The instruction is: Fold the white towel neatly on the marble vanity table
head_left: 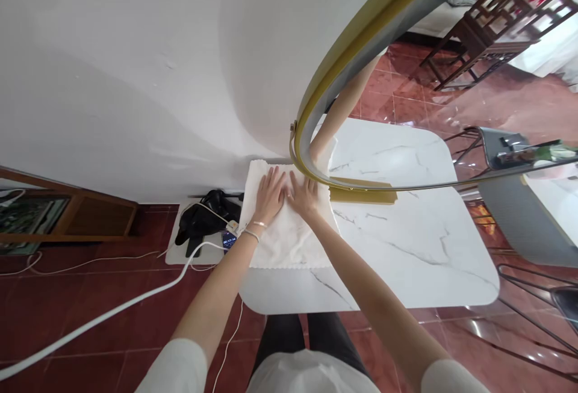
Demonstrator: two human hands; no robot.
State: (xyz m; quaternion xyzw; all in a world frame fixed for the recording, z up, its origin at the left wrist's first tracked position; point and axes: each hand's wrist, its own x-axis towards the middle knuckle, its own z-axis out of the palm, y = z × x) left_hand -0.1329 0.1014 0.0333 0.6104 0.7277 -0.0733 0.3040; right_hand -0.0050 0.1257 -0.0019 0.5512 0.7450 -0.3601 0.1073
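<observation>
A thin white cloth [289,242] with a wavy edge lies spread over the left end of a white marble-patterned table [406,248]. My left hand [270,194] rests flat on the upper part of the cloth, fingers stretched out and pointing away from me. Beside it, my right hand [303,195] also lies palm down on the cloth, its fingers apart. The thumbs of both hands are close together. Under and around the hands the cloth shows soft creases. Bracelets circle my left wrist.
A gold-framed mirror [311,98] stands over the table's back, its base [361,193] right of the cloth. Left of the table, a low white surface holds a black bag [212,212], a lit phone [229,240] and a plug. A white cable [135,303] crosses the left side.
</observation>
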